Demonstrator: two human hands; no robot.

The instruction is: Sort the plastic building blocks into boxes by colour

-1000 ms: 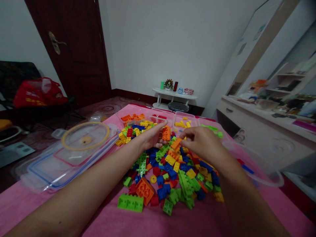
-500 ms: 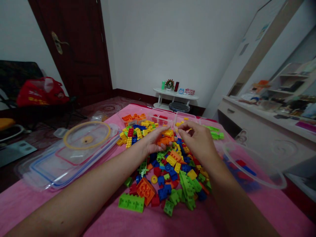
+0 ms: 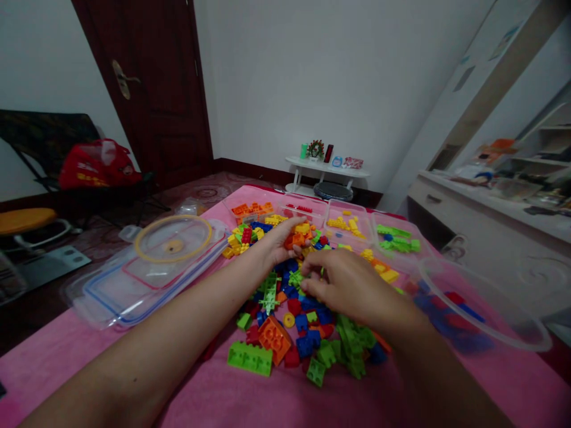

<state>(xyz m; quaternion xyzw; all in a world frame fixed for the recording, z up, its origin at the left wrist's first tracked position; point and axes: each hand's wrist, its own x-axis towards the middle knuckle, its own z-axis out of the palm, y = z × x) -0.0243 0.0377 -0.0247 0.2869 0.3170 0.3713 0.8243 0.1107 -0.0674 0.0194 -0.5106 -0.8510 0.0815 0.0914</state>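
Observation:
My left hand is curled around several orange toy bricks, with a yellow brick among them, just above the far part of a mixed brick pile. My right hand hangs low over the middle of that pile, its thumb and forefinger bent but apart. Nothing shows between them. A green toy brick lies right by these fingertips. Nearer to me are an orange brick, a long green brick and blue bricks. The right hand and forearm cover part of the pile.
Clear boxes stand at the table's far side, holding orange bricks, yellow bricks and green bricks. At right is a round clear tub with red and blue bricks. Stacked clear lids lie left on the pink cloth.
My right hand has come down and left, away from beside my left hand, to the middle of the pile. The left hand keeps its orange bricks. The whole view has shifted slightly.

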